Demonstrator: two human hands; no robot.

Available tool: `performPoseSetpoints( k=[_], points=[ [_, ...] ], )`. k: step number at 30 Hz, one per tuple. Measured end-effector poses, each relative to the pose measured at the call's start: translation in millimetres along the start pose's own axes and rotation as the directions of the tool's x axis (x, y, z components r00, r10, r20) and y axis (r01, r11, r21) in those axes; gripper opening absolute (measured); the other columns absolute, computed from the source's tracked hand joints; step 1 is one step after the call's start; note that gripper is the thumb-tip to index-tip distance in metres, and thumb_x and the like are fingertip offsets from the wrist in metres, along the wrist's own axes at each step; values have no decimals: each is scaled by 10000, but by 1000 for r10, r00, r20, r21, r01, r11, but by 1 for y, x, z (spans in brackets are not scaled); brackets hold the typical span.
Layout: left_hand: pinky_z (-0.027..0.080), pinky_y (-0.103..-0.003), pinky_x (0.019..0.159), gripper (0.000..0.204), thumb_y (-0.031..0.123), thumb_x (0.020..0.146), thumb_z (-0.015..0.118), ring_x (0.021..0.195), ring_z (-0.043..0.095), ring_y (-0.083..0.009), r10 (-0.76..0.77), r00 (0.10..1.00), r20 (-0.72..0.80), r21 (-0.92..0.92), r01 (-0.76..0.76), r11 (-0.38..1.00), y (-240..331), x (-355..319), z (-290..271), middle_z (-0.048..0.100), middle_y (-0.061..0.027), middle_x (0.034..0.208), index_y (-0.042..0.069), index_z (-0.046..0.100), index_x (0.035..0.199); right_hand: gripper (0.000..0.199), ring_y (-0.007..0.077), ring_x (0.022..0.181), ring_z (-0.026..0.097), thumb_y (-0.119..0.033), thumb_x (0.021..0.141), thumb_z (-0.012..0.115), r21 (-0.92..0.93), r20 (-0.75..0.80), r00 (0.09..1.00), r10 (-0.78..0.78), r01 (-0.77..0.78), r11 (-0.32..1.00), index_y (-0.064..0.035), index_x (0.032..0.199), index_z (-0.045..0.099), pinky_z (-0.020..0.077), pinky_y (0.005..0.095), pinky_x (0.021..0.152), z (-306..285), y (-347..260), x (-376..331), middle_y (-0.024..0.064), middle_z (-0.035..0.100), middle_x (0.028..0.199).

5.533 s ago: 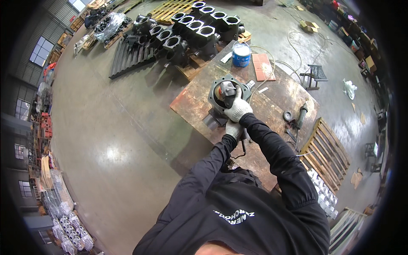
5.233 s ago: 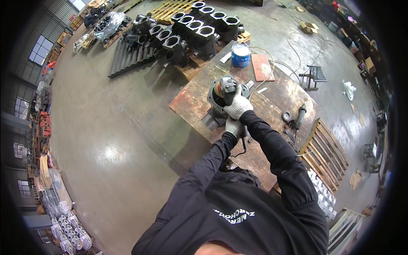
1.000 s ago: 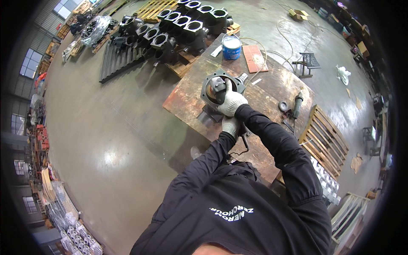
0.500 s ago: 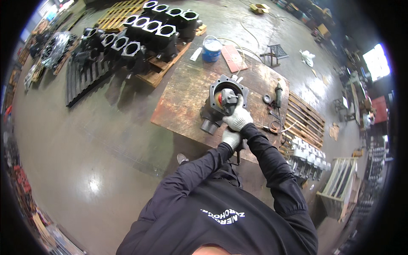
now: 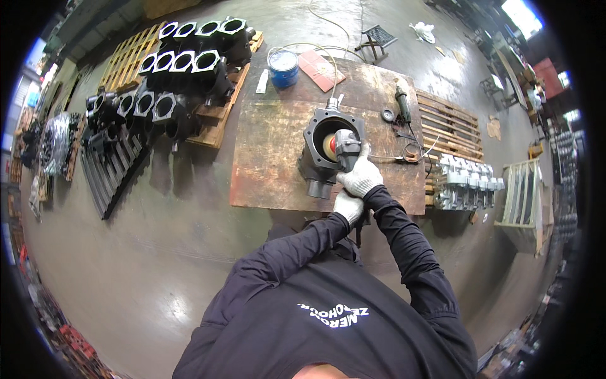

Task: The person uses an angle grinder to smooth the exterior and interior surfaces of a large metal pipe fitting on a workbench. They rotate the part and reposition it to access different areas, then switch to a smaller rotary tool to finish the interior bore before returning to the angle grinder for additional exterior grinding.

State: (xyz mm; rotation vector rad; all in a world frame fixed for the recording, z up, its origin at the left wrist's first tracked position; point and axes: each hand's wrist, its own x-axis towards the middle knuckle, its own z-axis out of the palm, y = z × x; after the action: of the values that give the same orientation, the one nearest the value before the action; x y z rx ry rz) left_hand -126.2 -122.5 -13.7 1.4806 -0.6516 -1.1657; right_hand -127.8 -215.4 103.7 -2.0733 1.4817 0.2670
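A black cast-metal housing (image 5: 311, 165) with a flanged round opening lies on the worn wooden table top (image 5: 265, 158). Inside that opening sits the head of an angle grinder (image 5: 347, 146), its round disc, reddish at the middle, facing the left inner wall. My right hand (image 5: 361, 178), in a white knit glove, is closed round the grinder just behind its head. Lower down, my left hand (image 5: 348, 207), gloved alike, grips the tool's rear part; its fingers are partly hidden. The grinder's back end shows below my hands.
A blue bucket (image 5: 283, 68), a red flat sheet (image 5: 320, 69) and a white tube (image 5: 262, 82) stand or lie at the table's far side. Another corded power tool (image 5: 403, 104) rests at right. Similar black castings (image 5: 183, 62) fill a pallet at left; silver castings (image 5: 467, 180) sit at right.
The view has turned, so the table and surroundings appear rotated. Both hands keep their grip on the grinder, and its head stays inside the opening, angled slightly differently.
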Motion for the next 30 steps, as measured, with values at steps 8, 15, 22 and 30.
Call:
performPoseSetpoints(
  k=[8,15,22,30],
  points=[
    [508,-349,957,352,174,989,523,1108,652,-260,-14,950,312,-352,129,927,12,22,-86,675,-152,1209,-3,571,1289,1242,447,1115,658,-353,715,772,144,-41,985,166,-159,977,35,1580,-30,520,438,991,16,-61,9,370,618,1224],
    [550,-387,844,282,199,923,599,932,701,-322,-273,749,604,340,68,938,84,61,-162,724,-179,1035,7,673,1115,1243,411,1145,659,-355,697,733,273,-165,863,477,-425,863,24,1576,-60,510,413,1020,45,-90,43,342,605,1279],
    [549,-391,775,279,219,896,628,827,701,-321,-277,648,710,389,-32,921,80,97,-173,726,-177,946,-4,686,1053,1266,416,1195,627,-370,684,761,373,-227,782,580,-481,794,35,1570,-46,493,411,1045,50,-93,64,337,559,1347],
    [549,-421,802,391,342,928,603,883,717,-331,-55,642,765,311,-293,904,44,90,-178,737,-198,961,5,688,1108,1226,446,1078,676,-314,725,773,545,-253,614,748,-548,634,-27,1570,-67,527,467,979,60,-119,24,342,642,1188]
  ],
)
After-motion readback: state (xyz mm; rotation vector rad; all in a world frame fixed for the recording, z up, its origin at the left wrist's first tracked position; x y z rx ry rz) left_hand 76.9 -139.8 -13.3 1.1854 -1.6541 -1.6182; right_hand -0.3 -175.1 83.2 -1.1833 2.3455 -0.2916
